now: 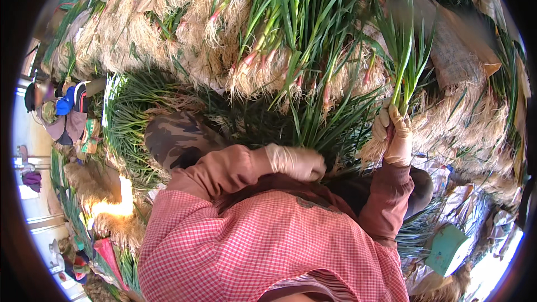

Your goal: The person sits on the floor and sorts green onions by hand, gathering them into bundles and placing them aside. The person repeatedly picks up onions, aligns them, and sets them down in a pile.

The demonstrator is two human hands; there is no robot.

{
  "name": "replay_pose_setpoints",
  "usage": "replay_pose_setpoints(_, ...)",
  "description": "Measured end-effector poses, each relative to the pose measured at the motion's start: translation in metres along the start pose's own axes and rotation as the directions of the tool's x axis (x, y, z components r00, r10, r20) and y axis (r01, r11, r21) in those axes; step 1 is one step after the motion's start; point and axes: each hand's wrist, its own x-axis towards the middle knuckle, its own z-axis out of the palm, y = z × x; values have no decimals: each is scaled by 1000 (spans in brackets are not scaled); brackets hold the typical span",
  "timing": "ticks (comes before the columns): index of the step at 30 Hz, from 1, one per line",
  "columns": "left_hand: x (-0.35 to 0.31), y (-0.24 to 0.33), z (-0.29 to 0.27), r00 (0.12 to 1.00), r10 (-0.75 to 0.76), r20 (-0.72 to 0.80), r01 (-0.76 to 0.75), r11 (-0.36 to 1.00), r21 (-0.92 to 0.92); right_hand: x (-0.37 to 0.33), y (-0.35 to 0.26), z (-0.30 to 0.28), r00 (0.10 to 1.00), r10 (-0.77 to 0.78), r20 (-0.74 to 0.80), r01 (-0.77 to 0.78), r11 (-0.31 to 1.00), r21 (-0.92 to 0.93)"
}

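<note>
Upright in my right hand is a small bunch of green garlic, with flat green leaves fanning upward and a reddish stem base below. The gloved fingers are closed around its stems, and pale stringy roots show beside the hand. My left hand, also gloved, is in front of my chest, close to the green leaves lying between my knees. Motion smears its fingers, so I cannot make out whether anything is in them.
A long heap of rooted garlic plants crosses ahead of me, partly under brown sacking. More leaves lie at left. A teal container stands at lower right. At far left is another person in a blue garment.
</note>
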Motion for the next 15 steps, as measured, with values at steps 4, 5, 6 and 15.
replay_pose_setpoints(4, -23, -8, -63, 520, -192, -832, 193, 976, -105, -3, -1, -1, 999, -3, 39, 1, 999, 46)
replay_pose_setpoints(5, -26, -15, -70, 236, -188, -953, 382, 920, -86, -3, -1, 0, 1000, -11, -1, 11, 999, 45)
replay_pose_setpoints(6, -27, -20, -69, 99, -158, -982, 407, 907, -105, -3, 0, 1, 1000, -17, -13, 18, 998, 57)
replay_pose_setpoints(15, 25, -14, -115, -148, 14, -989, 91, 996, 1, 0, 4, 13, 999, 4, -50, 6, 979, 203)
